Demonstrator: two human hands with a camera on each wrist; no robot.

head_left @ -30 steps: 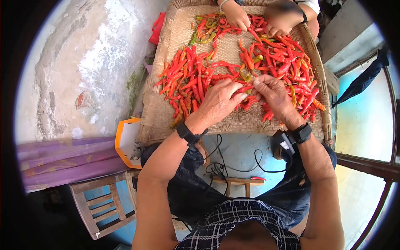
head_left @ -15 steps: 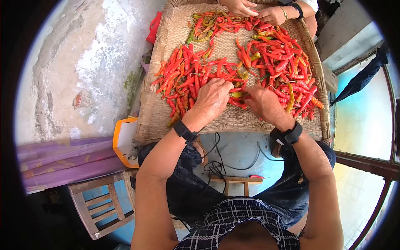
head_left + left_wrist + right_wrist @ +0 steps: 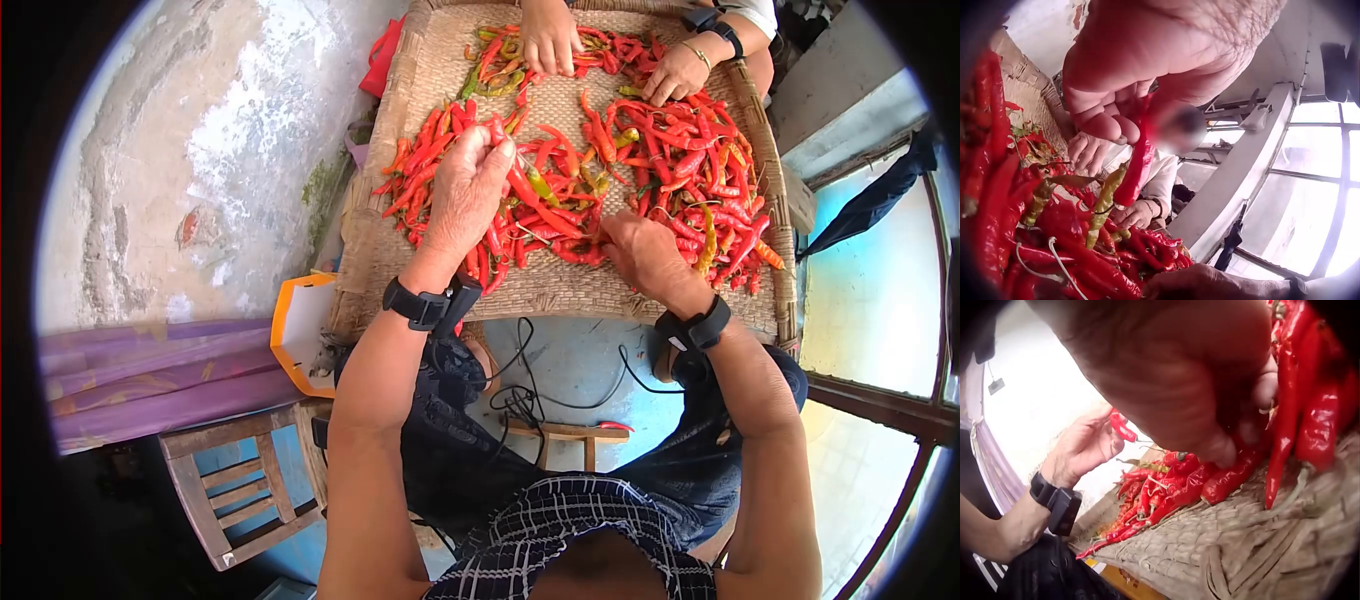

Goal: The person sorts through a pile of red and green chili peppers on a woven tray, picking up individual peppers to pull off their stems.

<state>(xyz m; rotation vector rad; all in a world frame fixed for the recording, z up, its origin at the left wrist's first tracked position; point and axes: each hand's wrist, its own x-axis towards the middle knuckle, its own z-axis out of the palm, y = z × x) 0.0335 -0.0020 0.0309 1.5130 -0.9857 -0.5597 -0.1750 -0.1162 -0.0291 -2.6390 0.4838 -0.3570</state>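
Observation:
My left hand (image 3: 468,195) is raised over the left part of the pile and pinches a red chili pepper (image 3: 1137,169) between thumb and fingers. Its stalk end points down in the left wrist view. Low at the near side of the heap, my right hand (image 3: 643,252) has its fingers bent down around a red chili pepper (image 3: 1229,481), partly hidden by the hand. Red chili peppers (image 3: 690,150), with a few yellow-green ones, cover much of a woven tray (image 3: 560,110). Some have pale, thin stalks.
Across the tray, another person's hands (image 3: 678,75) touch peppers at the far side. A rough wall (image 3: 180,180) stands on the left, a window (image 3: 880,290) on the right. Below are a wooden chair (image 3: 245,490), a small stool (image 3: 570,433) and black cables (image 3: 520,400).
My hands were close together over the peppers. Since then my left hand has moved left and up with a red chili pepper, and the other person's hands have moved apart.

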